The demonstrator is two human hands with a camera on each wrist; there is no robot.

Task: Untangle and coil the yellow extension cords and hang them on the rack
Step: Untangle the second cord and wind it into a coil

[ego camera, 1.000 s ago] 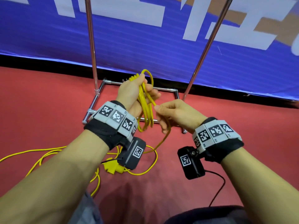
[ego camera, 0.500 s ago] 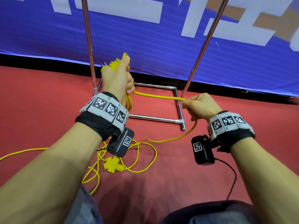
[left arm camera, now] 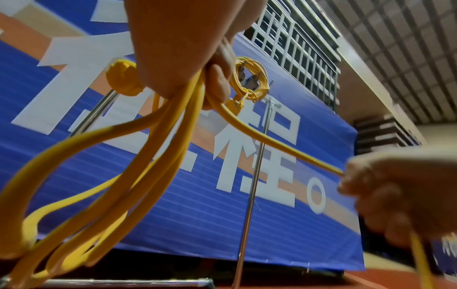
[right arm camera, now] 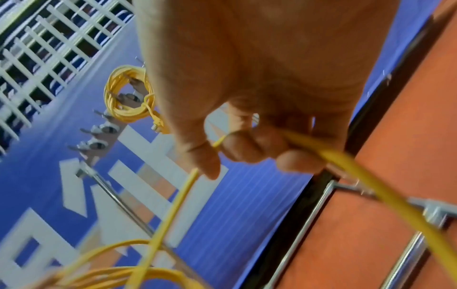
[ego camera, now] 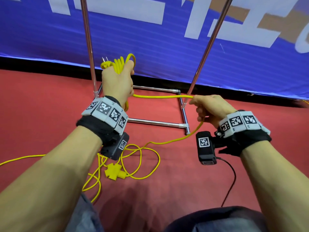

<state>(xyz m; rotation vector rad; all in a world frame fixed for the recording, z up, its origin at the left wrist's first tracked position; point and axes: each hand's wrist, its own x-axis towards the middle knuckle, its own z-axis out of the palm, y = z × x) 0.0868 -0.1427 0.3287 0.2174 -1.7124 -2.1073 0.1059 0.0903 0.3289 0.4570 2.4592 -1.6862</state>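
Observation:
My left hand [ego camera: 117,81] is raised in front of the rack's left pole and grips several loops of a yellow extension cord [ego camera: 119,64], its pronged plug [ego camera: 105,61] sticking out to the left. The loops hang below the fist [left arm camera: 103,176]. From that hand a straight run of cord [ego camera: 160,96] stretches right to my right hand [ego camera: 205,106], which pinches it between thumb and fingers [right arm camera: 247,146]. Past the right hand the cord drops to the red floor and joins loose loops [ego camera: 147,158] and a yellow socket block [ego camera: 114,171]. Another coiled yellow cord [right arm camera: 128,97] hangs high on the rack's hooks.
The chrome rack has two upright poles [ego camera: 88,44] [ego camera: 209,47] and a rectangular base frame [ego camera: 183,114] on the red carpet. A blue banner [ego camera: 150,47] runs behind it. More yellow cord trails off to the left [ego camera: 20,159]. A black cable [ego camera: 232,178] hangs from my right wrist camera.
One second ago both hands met at the coil. Since then the left hand has risen with the loops and the right hand has drawn away rightward, pulling a length of cord straight between them.

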